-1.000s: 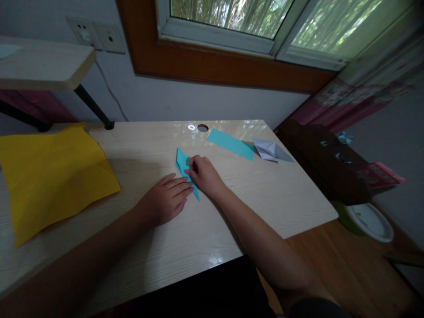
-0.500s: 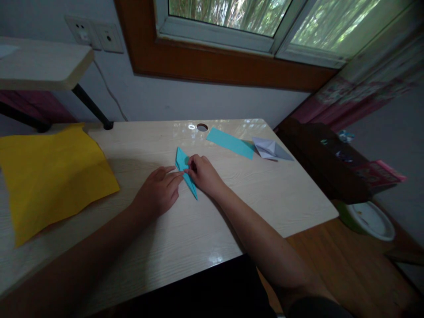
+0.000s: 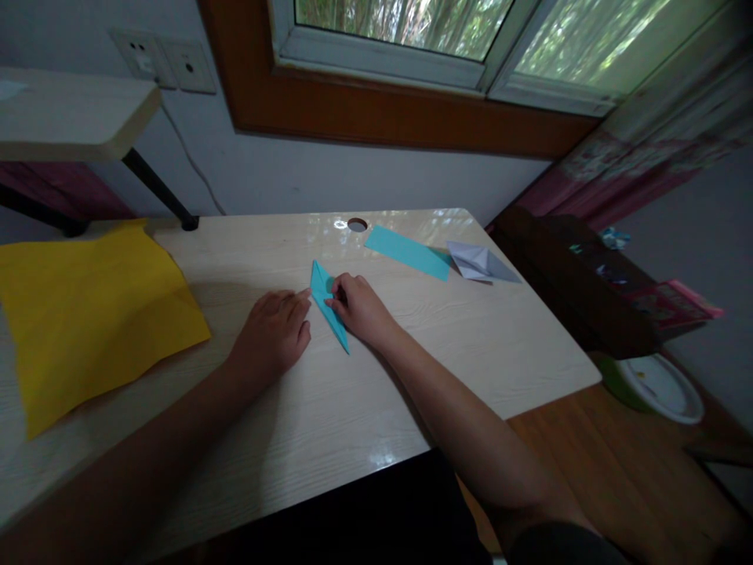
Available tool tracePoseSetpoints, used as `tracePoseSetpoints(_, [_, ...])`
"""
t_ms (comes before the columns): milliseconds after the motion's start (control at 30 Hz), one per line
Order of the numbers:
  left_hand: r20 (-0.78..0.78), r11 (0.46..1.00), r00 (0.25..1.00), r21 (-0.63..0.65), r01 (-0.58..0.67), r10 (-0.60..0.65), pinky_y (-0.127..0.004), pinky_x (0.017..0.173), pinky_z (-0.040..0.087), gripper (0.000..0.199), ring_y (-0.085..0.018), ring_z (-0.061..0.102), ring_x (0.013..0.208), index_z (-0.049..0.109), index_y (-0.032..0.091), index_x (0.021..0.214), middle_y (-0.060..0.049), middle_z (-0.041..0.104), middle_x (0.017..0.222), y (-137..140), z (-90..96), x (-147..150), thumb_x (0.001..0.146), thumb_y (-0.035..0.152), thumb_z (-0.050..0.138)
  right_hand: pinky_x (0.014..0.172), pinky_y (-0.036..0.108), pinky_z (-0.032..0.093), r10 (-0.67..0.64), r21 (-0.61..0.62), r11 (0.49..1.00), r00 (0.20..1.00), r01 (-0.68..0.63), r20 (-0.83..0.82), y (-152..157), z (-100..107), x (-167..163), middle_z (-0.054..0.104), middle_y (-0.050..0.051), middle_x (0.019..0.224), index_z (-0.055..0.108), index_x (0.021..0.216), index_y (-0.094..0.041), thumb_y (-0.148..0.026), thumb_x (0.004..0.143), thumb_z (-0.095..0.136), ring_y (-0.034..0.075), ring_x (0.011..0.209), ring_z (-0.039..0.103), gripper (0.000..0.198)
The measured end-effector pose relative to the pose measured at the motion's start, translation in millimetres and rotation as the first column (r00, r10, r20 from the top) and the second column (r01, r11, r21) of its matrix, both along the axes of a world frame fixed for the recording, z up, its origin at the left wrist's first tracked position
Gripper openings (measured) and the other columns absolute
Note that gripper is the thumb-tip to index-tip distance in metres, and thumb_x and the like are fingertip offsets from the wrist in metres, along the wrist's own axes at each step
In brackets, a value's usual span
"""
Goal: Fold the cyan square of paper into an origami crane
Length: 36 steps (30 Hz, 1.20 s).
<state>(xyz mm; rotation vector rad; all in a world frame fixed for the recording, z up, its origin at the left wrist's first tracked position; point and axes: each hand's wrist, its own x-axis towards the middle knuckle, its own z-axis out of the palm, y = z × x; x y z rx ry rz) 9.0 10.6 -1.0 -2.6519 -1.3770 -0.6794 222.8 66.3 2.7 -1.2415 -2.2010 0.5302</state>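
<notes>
- Turquoise paper (image 3: 323,290), folded to a long narrow point at each end, lies aslant on the table (image 3: 365,408), between the two hands.
- Right hand (image 3: 358,306): at the paper's right edge, fingers curled in, thumb tip on the paper near its middle. A small dark gap shows between thumb and forefinger. Whether the paper is pinched or merely pressed down, cannot tell.
- Left hand (image 3: 272,326): palm down, fingers lightly bent and side by side, nothing held. Forefinger tip is at the paper's upper left edge; touching or just beside it, cannot tell. Thumb points toward the paper and is apart from it.
- Step in hand, as judged: working one fold along the paper's length, right hand steadying, left hand smoothing or setting the edge.
- Next move, as judged: calls for the right thumb to keep the paper from sliding while a left fingertip runs the crease out to the ends. Light, even pressure seems best; a skewed edge would set a crooked crease.
- Nearby: flat turquoise strip (image 3: 407,253) beyond the right hand, its right end just beside a white folded piece (image 3: 474,260).
- Yellow sheet (image 3: 100,314) lies at far left, well apart from the work.
</notes>
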Motion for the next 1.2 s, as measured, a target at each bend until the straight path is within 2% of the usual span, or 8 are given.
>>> tracePoseSetpoints(100, [-0.001, 1.000, 1.000, 0.006, 0.018, -0.018, -0.060, 0.112, 0.043, 0.054, -0.036, 0.049, 0.136, 0.045, 0.022, 0.147, -0.014, 0.060, 0.143, 0.4, -0.6, -1.4, 0.094, 0.017, 0.054, 0.076, 0.034, 0.041, 0.004, -0.003, 1.000, 1.000, -0.004, 0.002, 0.0, -0.1, -0.2, 0.063, 0.004, 0.086, 0.053, 0.095, -0.022, -0.018, 0.091, 0.067, 0.022, 0.085, 0.053, 0.015])
tracePoseSetpoints(233, [-0.045, 0.998, 0.997, -0.018, 0.066, -0.067, -0.061, 0.117, 0.038, 0.048, -0.038, 0.037, 0.149, 0.054, 0.020, 0.143, -0.012, 0.054, 0.151, 1.4, -1.4, -1.8, 0.096, 0.016, 0.052, 0.076, 0.034, 0.041, 0.036, 0.016, 0.999, 0.999, -0.035, -0.014, 1.3, -2.5, 1.1, 0.063, 0.003, 0.086, 0.053, 0.095, -0.022, -0.020, 0.093, 0.065, 0.022, 0.085, 0.053, 0.012])
tracePoseSetpoints(367, [-0.079, 0.992, 0.991, -0.066, 0.105, -0.110, -0.059, 0.118, 0.038, 0.045, -0.034, 0.041, 0.148, 0.056, 0.018, 0.143, -0.011, 0.054, 0.153, 2.7, -4.6, -2.2, 0.100, 0.016, 0.045, 0.077, 0.033, 0.042, 0.096, 0.006, 0.995, 0.994, -0.096, -0.050, 1.8, -2.1, 6.7, 0.062, 0.003, 0.087, 0.054, 0.095, -0.021, -0.021, 0.093, 0.066, 0.021, 0.086, 0.054, 0.012])
tracePoseSetpoints(500, [-0.112, 0.995, 0.991, -0.079, 0.059, -0.068, -0.060, 0.118, 0.037, 0.043, -0.035, 0.043, 0.146, 0.058, 0.018, 0.142, -0.012, 0.056, 0.151, 0.4, -3.1, -1.8, 0.101, 0.020, 0.046, 0.084, 0.035, 0.044, 0.192, -0.015, 0.981, 0.978, -0.193, -0.082, 0.7, 1.8, 17.7, 0.064, 0.003, 0.093, 0.057, 0.099, -0.021, -0.024, 0.089, 0.072, 0.020, 0.087, 0.056, 0.019])
tracePoseSetpoints(633, [-0.128, 0.998, 0.991, -0.056, 0.025, -0.032, -0.062, 0.116, 0.038, 0.041, -0.038, 0.044, 0.145, 0.060, 0.016, 0.139, -0.013, 0.058, 0.149, -2.8, 2.5, -1.4, 0.101, 0.021, 0.048, 0.096, 0.040, 0.044, 0.259, -0.023, 0.965, 0.962, -0.262, -0.087, -0.2, 3.2, 28.5, 0.067, 0.006, 0.106, 0.058, 0.104, -0.022, -0.027, 0.085, 0.078, 0.023, 0.101, 0.059, 0.028])
tracePoseSetpoints(800, [-0.070, 1.000, 0.997, -0.024, 0.010, -0.012, -0.060, 0.112, 0.043, 0.030, -0.038, 0.052, 0.135, 0.067, 0.016, 0.124, -0.016, 0.067, 0.131, 0.3, 7.1, -5.2, 0.099, 0.026, 0.056, 0.103, 0.041, 0.044, 0.324, -0.044, 0.943, 0.941, -0.329, -0.102, -1.4, 1.6, 32.4, 0.067, 0.007, 0.118, 0.059, 0.112, -0.023, -0.028, 0.083, 0.082, 0.024, 0.112, 0.060, 0.037])
tracePoseSetpoints(967, [-0.022, 0.995, 0.995, -0.006, 0.099, -0.099, -0.055, 0.108, 0.049, 0.018, -0.034, 0.058, 0.121, 0.070, 0.016, 0.101, -0.016, 0.067, 0.113, 3.5, 8.5, -8.1, 0.098, 0.030, 0.060, 0.103, 0.041, 0.044, 0.380, -0.032, 0.922, 0.919, -0.385, -0.101, -4.4, 1.8, 28.9, 0.069, 0.006, 0.118, 0.061, 0.114, -0.023, -0.030, 0.086, 0.081, 0.023, 0.113, 0.061, 0.035])
tracePoseSetpoints(1200, [0.049, 0.974, 0.975, -0.052, 0.221, -0.219, -0.044, 0.095, 0.055, 0.022, -0.027, 0.061, 0.108, 0.067, 0.015, 0.116, -0.012, 0.067, 0.117, 3.6, 1.0, -8.9, 0.101, 0.027, 0.056, 0.099, 0.039, 0.047, 0.401, -0.040, 0.913, 0.911, -0.406, -0.092, -7.5, 2.8, 25.6, 0.069, 0.005, 0.113, 0.062, 0.113, -0.023, -0.031, 0.084, 0.082, 0.023, 0.110, 0.060, 0.035])
